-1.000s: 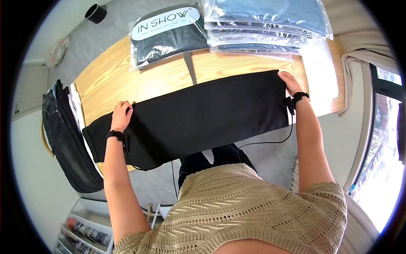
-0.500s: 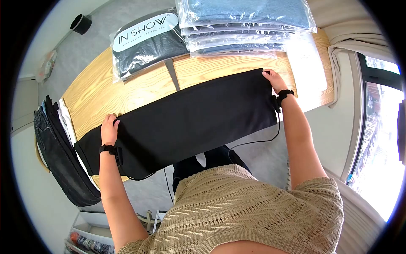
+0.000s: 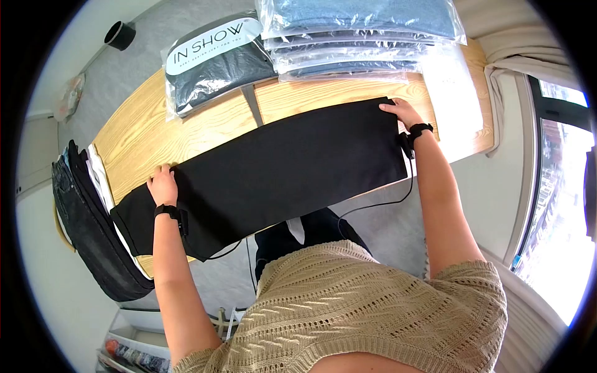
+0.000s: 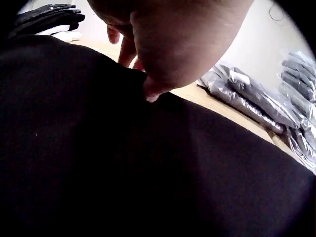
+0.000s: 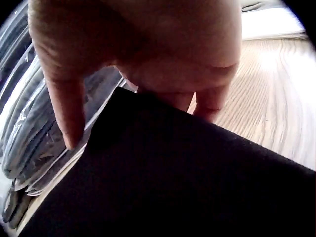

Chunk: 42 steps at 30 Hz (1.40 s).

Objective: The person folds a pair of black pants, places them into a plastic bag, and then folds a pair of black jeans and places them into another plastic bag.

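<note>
Black trousers [image 3: 286, 168], folded lengthwise, lie across the table, their narrower end at the left. My left hand [image 3: 163, 186] is at the upper edge near that end. In the left wrist view its thumb [image 4: 152, 93] lies on the cloth and the other fingers reach over the edge, pinching it. At the far right corner of the trousers is my right hand [image 3: 404, 112]. The right wrist view shows its thumb [image 5: 71, 123] straight and spread beside the corner, with the other fingers at the cloth's edge, partly hidden behind it.
On the table's [image 3: 140, 146] far side lie a bagged dark garment [image 3: 214, 65] and a stack of bagged jeans [image 3: 364, 37]. White sheets [image 3: 457, 93] are at the right. Dark jeans [image 3: 93, 230] hang over the left edge. A cable [image 3: 379, 204] runs from the right wrist.
The view has shifted, then steadied. The trousers' lower left corner has gone from rounded to pointed. My right thumb has moved off the corner's tip, and the left hand has shifted slightly right.
</note>
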Motion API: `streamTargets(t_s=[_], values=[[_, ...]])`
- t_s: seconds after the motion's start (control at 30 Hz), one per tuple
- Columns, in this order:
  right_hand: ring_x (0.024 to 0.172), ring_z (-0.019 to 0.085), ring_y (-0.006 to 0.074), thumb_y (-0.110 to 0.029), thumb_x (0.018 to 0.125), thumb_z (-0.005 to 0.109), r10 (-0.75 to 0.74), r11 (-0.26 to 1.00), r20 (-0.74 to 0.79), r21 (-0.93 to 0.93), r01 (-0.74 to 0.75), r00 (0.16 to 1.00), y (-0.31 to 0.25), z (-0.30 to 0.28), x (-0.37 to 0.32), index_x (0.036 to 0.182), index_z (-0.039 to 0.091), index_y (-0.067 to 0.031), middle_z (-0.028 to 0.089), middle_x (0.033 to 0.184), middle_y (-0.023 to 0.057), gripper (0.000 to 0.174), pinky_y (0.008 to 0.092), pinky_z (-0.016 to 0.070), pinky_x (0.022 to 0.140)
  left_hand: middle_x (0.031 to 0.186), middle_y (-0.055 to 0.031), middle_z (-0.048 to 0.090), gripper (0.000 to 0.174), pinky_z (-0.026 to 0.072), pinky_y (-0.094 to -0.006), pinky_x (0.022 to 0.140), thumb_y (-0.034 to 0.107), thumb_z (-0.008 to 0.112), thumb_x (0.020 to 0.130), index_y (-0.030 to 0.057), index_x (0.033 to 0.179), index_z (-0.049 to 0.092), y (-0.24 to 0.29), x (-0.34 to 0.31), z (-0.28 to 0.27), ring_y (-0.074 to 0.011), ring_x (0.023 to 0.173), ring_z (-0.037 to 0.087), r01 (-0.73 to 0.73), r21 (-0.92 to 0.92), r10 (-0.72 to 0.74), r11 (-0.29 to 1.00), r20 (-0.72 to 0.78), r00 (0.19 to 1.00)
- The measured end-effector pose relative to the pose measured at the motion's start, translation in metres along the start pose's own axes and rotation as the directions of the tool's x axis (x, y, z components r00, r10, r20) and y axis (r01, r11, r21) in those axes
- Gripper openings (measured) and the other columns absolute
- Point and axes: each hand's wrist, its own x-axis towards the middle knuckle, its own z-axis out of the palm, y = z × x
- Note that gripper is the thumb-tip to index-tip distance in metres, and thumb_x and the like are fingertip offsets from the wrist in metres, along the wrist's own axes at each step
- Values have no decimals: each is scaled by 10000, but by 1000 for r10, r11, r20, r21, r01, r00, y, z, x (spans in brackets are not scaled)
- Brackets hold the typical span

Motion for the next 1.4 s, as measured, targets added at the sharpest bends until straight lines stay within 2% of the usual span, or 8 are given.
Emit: streamTargets(t_s=[0.1,0.17,0.3,0.6,0.83,1.03,1.23,1.4], values=[[863,580,148,-248,756,753,-22,986,223,-158,58,975,-9,-10,-4,1011,602,42,637,923,69,414,277,437,823,1077,-101,564,208,373,-443,931,91,633,782,78,983,581,10,0,-10,-298,1108,483,-127,54,131,990,-74,989],[877,579,141,-211,772,733,-26,989,250,-137,62,968,-16,-6,-14,1035,602,30,639,951,58,379,277,436,831,1058,-104,568,250,366,-430,941,77,648,754,71,995,583,16,3,-6,-297,1066,503,-296,-268,305,917,-10,952],[883,588,137,-185,853,653,-85,984,292,176,33,953,-11,-1,-17,1062,615,5,650,964,45,285,271,445,836,1009,-112,577,189,436,-389,853,106,652,796,57,964,580,36,15,-11,-340,996,529,-267,-481,352,835,94,931],[979,566,150,-240,935,552,-84,925,121,378,32,989,11,4,2,1212,520,7,614,1115,71,373,288,436,891,943,-195,611,147,462,-419,762,155,564,894,47,975,505,31,17,6,-393,896,579,58,-595,63,802,181,981],[889,598,161,-284,895,604,-24,986,108,166,6,994,21,7,31,1099,596,22,657,994,92,368,288,454,830,939,-102,633,164,432,-442,862,199,593,873,100,994,547,51,15,19,-303,922,594,-74,-242,83,967,26,996],[854,613,230,-325,746,743,-67,992,-7,-103,66,998,16,9,19,1062,570,78,650,960,157,540,341,477,765,1176,-148,536,412,366,-443,967,189,646,828,53,1186,494,47,-11,1,-329,1137,478,-106,-358,50,928,-162,986],[1003,600,398,-460,708,749,71,826,-295,-518,-222,953,47,5,-68,1007,550,106,616,1036,293,670,437,483,833,1361,-182,410,525,290,-456,1057,141,613,840,52,1314,404,15,-91,0,-349,1295,345,-12,-378,16,926,7,1000],[1000,599,407,-571,765,644,143,826,-420,-449,-342,896,71,37,-112,1060,570,101,621,1032,293,738,445,479,849,1487,-218,198,703,292,-540,1034,285,643,837,113,1424,297,17,-157,22,-405,1343,253,81,-247,-55,965,112,992]])
